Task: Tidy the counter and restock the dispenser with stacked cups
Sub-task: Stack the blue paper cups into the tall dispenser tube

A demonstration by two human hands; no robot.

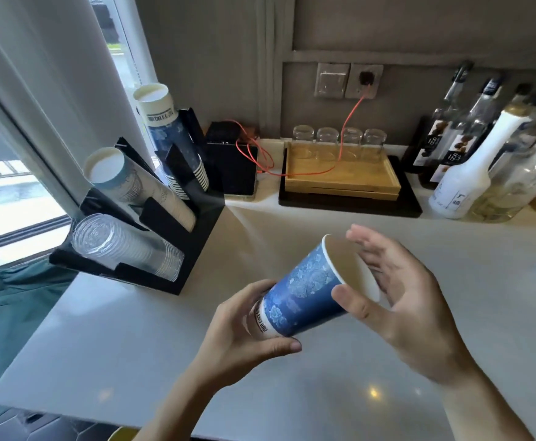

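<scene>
Blue paper cup lies tilted between both hands: left hand grips its base, right hand touches its rim with loose fingers.

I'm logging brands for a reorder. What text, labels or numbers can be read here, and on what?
"183": on the labels of the dark bottles at the right.
White band of the held blue cup: print too blurred to read.
Band on the dispenser's top cup stack: blurred.
White bottle: label unreadable.
</scene>
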